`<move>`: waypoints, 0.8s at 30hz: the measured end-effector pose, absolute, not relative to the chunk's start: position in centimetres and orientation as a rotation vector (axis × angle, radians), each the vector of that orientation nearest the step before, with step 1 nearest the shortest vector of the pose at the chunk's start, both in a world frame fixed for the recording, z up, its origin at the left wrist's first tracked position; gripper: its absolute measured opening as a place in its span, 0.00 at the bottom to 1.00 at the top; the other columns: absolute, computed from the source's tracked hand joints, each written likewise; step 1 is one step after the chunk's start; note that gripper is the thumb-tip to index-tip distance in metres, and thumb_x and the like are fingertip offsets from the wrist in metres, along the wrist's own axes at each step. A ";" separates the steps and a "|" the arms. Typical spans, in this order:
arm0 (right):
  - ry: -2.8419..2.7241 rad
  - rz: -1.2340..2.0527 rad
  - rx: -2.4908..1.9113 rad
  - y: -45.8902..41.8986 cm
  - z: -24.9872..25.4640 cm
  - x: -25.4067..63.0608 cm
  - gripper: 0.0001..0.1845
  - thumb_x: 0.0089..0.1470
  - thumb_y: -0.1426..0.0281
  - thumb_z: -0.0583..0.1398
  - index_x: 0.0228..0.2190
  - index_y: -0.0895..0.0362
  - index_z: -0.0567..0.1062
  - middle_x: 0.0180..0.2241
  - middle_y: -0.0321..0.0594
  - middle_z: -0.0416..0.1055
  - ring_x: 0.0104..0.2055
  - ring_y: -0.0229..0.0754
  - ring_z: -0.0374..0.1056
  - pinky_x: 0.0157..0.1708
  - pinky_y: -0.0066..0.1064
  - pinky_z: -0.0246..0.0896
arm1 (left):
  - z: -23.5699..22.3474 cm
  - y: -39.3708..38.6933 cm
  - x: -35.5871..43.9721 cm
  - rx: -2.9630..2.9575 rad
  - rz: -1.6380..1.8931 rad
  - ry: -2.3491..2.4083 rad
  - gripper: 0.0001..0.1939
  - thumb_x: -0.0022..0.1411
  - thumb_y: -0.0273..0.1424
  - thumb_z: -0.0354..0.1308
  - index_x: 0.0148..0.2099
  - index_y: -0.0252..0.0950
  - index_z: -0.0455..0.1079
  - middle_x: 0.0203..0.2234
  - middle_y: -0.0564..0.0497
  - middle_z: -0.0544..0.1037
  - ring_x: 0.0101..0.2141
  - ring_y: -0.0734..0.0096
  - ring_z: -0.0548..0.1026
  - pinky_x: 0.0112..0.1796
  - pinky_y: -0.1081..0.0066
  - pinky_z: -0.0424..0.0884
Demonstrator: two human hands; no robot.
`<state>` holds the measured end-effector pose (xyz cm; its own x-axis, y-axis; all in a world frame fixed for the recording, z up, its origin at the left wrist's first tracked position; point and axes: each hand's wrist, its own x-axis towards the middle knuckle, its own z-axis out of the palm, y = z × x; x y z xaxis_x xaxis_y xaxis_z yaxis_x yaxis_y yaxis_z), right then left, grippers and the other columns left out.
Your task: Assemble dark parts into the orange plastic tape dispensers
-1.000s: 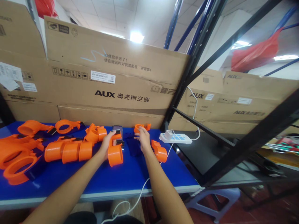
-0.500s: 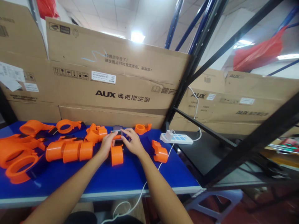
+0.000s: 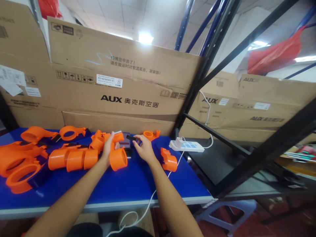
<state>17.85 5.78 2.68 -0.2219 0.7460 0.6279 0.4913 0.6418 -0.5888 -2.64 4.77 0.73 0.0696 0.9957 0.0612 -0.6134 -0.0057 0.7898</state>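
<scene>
My left hand (image 3: 108, 149) is closed around an orange tape dispenser (image 3: 118, 159), tilted so that its round ring faces me. Between the fingertips of my right hand (image 3: 143, 146) is a small black strip (image 3: 131, 138), held just right of the dispenser and apart from it. Behind both hands, a grey flat device (image 3: 125, 141) lies partly hidden on the blue table. A dark piece with a pale edge (image 3: 128, 153) shows beside the dispenser's ring. More orange dispensers (image 3: 75, 160) stand in a row left of my left hand.
Several further dispensers (image 3: 18, 161) crowd the table's left end. One dispenser (image 3: 169, 162) sits right of my right arm, another (image 3: 149, 135) behind it. A white power strip (image 3: 187, 145) with a cable lies at the right. Cardboard (image 3: 118, 79) walls the back; black rack posts (image 3: 190, 98) rise at the right.
My left hand has lifted and turned the dispenser leftward. My right hand has drawn away from it with the black strip in its fingers, uncovering more of the grey device.
</scene>
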 end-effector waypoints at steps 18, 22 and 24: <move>-2.345 0.001 -1.013 5.5 -0.3 14.3 0.15 0.59 0.73 0.62 0.47 0.52 0.78 0.45 0.44 0.79 0.43 0.48 0.68 0.42 0.36 0.60 | 1.1 4.1 -2.9 0.790 1.297 0.500 0.36 0.60 0.62 0.52 0.14 0.40 0.53 0.10 0.51 0.59 0.16 0.74 0.61 0.21 0.70 0.60; -2.151 0.109 -1.046 5.8 0.2 15.2 0.16 0.60 0.74 0.58 0.47 0.52 0.78 0.46 0.45 0.79 0.44 0.48 0.69 0.46 0.39 0.63 | 0.9 4.3 -2.5 0.810 1.346 0.580 0.35 0.61 0.59 0.54 0.14 0.39 0.56 0.10 0.52 0.58 0.15 0.75 0.60 0.20 0.71 0.59; -1.990 0.214 -1.034 5.8 0.6 15.6 0.15 0.60 0.72 0.58 0.47 0.52 0.78 0.45 0.44 0.79 0.44 0.48 0.71 0.47 0.39 0.64 | 0.7 4.3 -2.0 0.862 1.450 0.708 0.33 0.61 0.54 0.59 0.14 0.39 0.57 0.10 0.53 0.59 0.15 0.76 0.60 0.20 0.72 0.59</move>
